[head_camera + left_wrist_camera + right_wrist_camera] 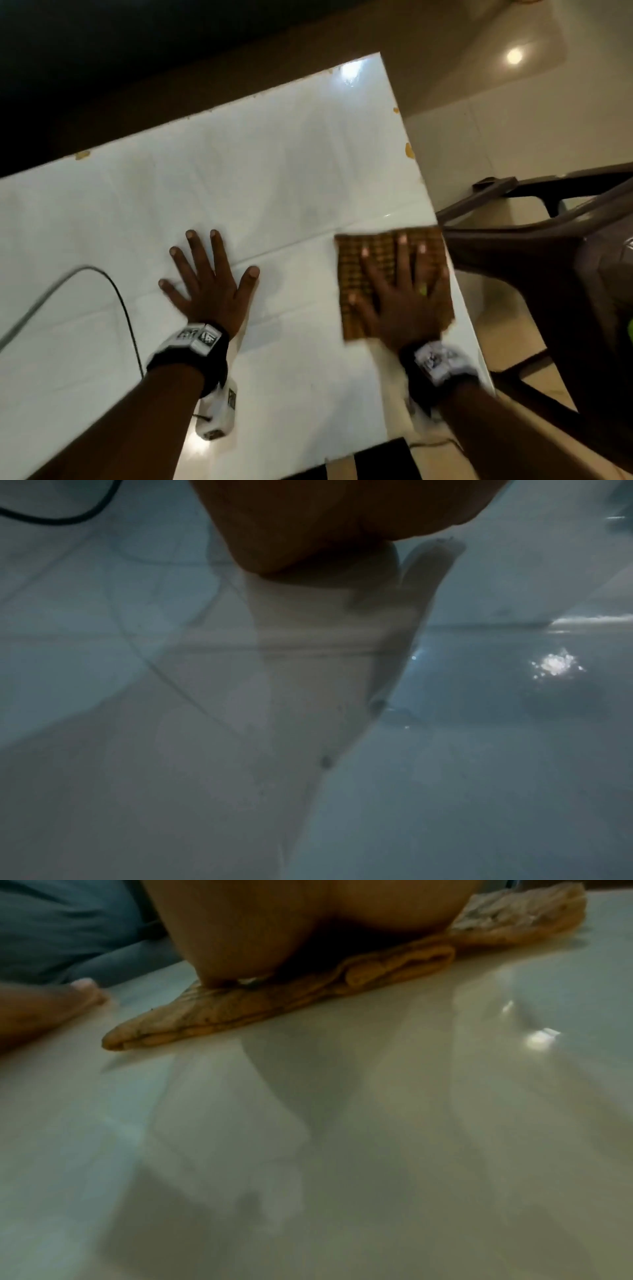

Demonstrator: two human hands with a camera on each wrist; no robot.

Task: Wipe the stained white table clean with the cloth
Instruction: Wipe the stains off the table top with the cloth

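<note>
A white glossy table [239, 171] fills the head view. A brown checked cloth [359, 260] lies flat near its right edge. My right hand [400, 287] presses down on the cloth with fingers spread straight. In the right wrist view the palm sits on the folded cloth [240, 1010], its edge lying on the table [377, 1123]. My left hand [209, 274] rests flat on the bare table left of the cloth, fingers spread, holding nothing. Yellow-brown stains [409, 150] dot the right and far edges. In the left wrist view only the heel of the palm [308, 520] shows on the table [479, 777].
A dark plastic chair [548, 274] stands close against the table's right edge. A thin black cable [120, 301] curves over the table at the left. Another stain [82, 155] marks the far left edge. Tiled floor [513, 120] lies beyond the table.
</note>
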